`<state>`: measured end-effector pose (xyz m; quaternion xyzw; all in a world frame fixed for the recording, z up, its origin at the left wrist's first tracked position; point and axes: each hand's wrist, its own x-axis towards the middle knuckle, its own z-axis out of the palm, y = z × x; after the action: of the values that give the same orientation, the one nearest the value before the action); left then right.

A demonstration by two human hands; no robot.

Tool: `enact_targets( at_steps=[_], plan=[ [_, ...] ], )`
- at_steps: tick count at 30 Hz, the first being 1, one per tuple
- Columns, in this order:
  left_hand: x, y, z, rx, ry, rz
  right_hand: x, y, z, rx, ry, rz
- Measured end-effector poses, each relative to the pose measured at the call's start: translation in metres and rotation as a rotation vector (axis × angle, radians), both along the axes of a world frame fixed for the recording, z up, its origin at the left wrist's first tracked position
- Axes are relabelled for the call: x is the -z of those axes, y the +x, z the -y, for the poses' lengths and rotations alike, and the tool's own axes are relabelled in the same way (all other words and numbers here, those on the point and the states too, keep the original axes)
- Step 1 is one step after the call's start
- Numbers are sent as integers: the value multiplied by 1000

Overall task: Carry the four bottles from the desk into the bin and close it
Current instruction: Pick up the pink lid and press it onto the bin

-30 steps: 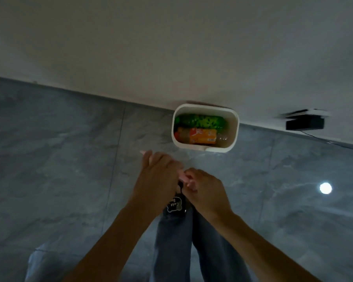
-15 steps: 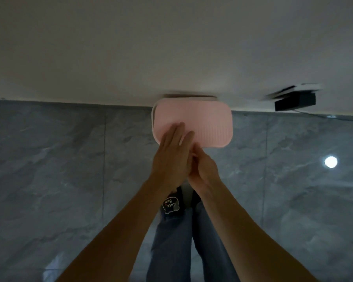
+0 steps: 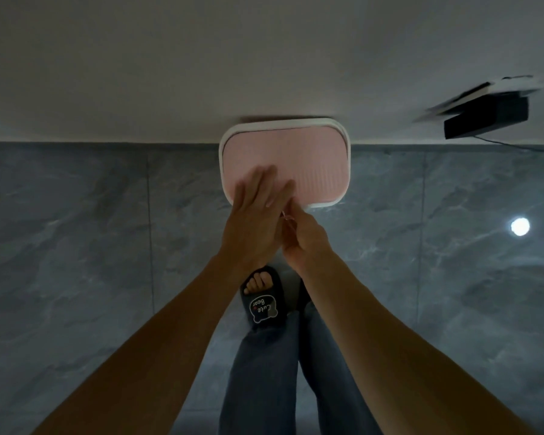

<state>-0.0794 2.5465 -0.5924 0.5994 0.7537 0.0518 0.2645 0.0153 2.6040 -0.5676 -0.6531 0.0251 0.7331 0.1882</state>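
Observation:
The white bin (image 3: 343,130) stands on the floor against the wall, with the pink ribbed lid (image 3: 314,158) lying flat inside its rim. The lid hides the bottles. My left hand (image 3: 252,221) rests flat on the lid's front left part, fingers stretched out and holding nothing. My right hand (image 3: 305,240) is beside it at the lid's front edge, with its fingertips pinched on a small pale tab there.
A black box (image 3: 487,116) with a white object on top sits by the wall at the right, and a cable trails from it. A lamp's reflection (image 3: 520,227) glares on the grey tile floor. My slippered foot (image 3: 263,301) stands just before the bin.
A second ago the bin was uncovered with bottles showing and both hands held the lid in front of it. The lid now covers the bin, and my left hand lies flat on it.

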Motion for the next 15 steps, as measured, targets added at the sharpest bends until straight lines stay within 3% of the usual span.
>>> enact_targets(
  at_steps=[15],
  plan=[
    [0,-4,-9,0,89,16,6,-2,-8,-155,62,202]
  ],
)
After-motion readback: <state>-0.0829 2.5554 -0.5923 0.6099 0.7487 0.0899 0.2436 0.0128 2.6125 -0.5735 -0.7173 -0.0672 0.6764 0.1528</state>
